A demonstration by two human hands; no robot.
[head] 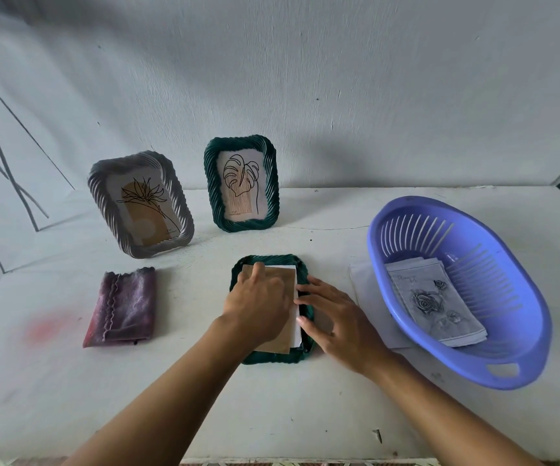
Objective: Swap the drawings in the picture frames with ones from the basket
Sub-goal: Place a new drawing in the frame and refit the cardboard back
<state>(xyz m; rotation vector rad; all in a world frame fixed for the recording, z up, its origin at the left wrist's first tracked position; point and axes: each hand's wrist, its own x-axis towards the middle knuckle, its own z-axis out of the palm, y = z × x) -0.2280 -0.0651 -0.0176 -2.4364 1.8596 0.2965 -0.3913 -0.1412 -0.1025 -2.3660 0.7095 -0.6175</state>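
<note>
Head view: left hand [258, 297] on perhaps-cardboard backing [287, 279] of ribbed green frame [273, 358].

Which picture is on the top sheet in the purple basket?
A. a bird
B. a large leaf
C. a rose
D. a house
C: the top sheet lying in the basket shows a grey drawing of a rose, with a smaller rose above it.

Premises: apparently a domestic room. Evidence: rough white-painted wall [305, 79]; worn white surface [272, 405]; lilac plastic household basket [541, 317]; folded purple cloth [122, 306]; decorative grey frame [140, 203] and green frame [241, 183] standing upright.
</note>
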